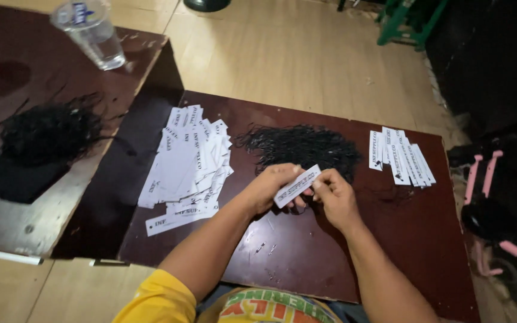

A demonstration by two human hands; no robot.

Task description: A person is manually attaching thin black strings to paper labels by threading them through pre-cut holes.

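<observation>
A white paper tag (297, 185), judged light, thin and easily creased, is pinched at its ends between left hand (268, 186) and right hand (334, 195), above the table (306, 251).

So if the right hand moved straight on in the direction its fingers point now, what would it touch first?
The right hand points leftward at the white paper tag that both hands pinch, so past it comes the left hand, which looks almost against it. Farther left lies the pile of white tags.
</observation>
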